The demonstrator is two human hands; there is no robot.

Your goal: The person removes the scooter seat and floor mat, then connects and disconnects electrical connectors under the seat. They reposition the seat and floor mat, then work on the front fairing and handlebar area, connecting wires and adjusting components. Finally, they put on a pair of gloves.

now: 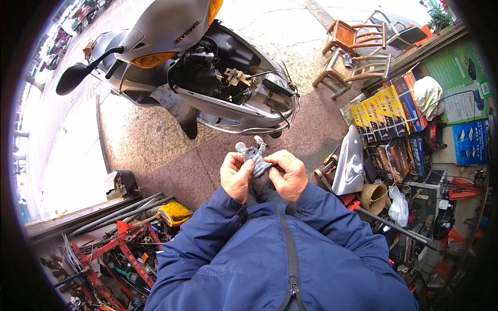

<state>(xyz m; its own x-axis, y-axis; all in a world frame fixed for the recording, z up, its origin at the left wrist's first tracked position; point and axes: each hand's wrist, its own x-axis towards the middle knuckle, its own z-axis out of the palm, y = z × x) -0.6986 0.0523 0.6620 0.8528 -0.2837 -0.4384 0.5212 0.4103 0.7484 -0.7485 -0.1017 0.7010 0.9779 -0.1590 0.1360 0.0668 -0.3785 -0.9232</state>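
A grey knitted work glove [252,152] is held up in front of me between both hands, its finger ends pointing away. My left hand [236,175] pinches its left side with the thumb on top. On the other side my right hand [288,174] grips the glove's edge, fingers curled. Part of the glove is hidden behind my fingers. Beyond my hands stands a silver scooter [228,98] with its seat area opened up, showing the engine and dark inner parts.
At right are wooden chairs [343,39], stacked boxes [386,110], a silver body panel [350,163], a bucket [372,198] and a metal bar [399,227]. At lower left lie pipes [120,215], a yellow container [175,213] and a red metal rack [127,254] among tools.
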